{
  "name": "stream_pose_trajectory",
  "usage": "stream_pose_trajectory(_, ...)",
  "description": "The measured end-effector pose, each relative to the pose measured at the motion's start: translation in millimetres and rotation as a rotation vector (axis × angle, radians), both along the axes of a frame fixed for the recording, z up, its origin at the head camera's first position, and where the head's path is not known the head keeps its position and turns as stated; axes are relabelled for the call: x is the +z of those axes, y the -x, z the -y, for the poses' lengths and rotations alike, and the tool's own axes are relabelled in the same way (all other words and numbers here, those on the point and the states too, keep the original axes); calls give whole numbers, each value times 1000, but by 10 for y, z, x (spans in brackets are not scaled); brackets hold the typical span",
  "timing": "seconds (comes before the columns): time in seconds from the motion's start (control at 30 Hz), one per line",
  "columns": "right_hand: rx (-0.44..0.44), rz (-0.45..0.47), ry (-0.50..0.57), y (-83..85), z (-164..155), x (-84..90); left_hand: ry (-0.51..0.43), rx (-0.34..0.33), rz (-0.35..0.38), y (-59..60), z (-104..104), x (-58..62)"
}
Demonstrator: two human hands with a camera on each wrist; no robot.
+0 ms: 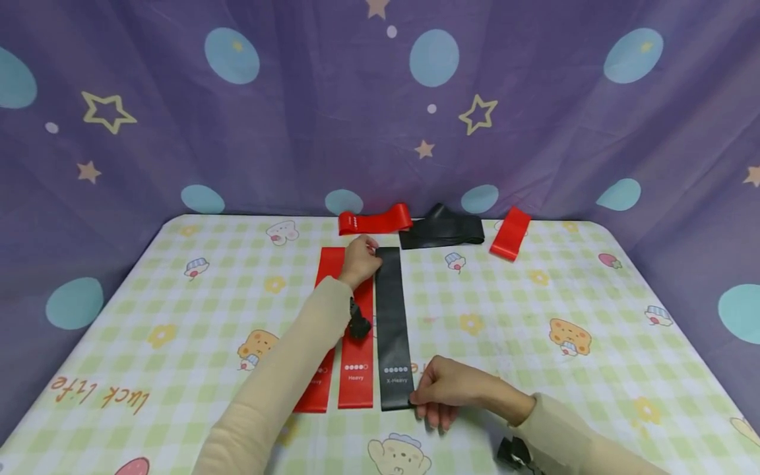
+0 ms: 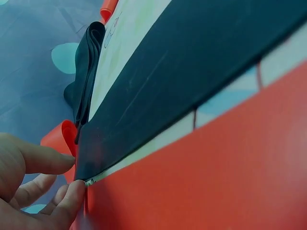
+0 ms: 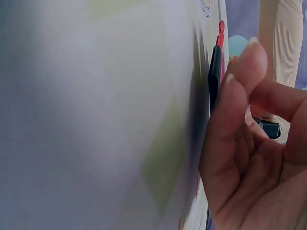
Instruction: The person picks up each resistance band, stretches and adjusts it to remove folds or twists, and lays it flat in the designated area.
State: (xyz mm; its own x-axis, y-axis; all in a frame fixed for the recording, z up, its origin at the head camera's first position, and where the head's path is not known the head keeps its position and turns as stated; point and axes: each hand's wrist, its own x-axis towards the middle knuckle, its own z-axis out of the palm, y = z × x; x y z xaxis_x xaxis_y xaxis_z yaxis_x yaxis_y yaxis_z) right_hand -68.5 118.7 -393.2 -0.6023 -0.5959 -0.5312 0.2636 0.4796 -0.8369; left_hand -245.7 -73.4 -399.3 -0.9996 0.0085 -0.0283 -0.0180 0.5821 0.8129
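A black resistance band [image 1: 392, 323] marked X-Heavy lies flat and lengthwise beside two red bands. My left hand [image 1: 359, 261] is at its far left corner. In the left wrist view, the left fingertips [image 2: 76, 188] touch that corner, with a gap between thumb and finger. At the near right corner, my right hand [image 1: 442, 390] pinches the edge between thumb and curled fingers; the black band's edge shows beside the fingertips [image 3: 230, 96] in the right wrist view. The middle red band [image 1: 355, 389], marked Heavy, and the outer red band [image 1: 313, 399] lie partly under the left forearm.
Along the table's back edge lie a folded red band [image 1: 375, 223], a folded black band [image 1: 444, 231] and another red band [image 1: 510, 234]. A checked cloth [image 1: 505, 290] covers the table. Behind it hangs a purple curtain [image 1: 332, 99].
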Motion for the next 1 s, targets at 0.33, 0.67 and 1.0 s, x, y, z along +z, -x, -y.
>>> stream_pose_trajectory(0.33, 30, -60, -1, 63, -35, 29, -1, 3, -3, -3, 56, -4)
stream_pose_trajectory(0.67, 2, -121, -36, 261, -127, 52, -45, 20, -5, -64, 126, 74)
stream_pose_trajectory(1.0, -93, -187, -102, 549, -214, 50, -141, 22, 63, -225, 203, 107)
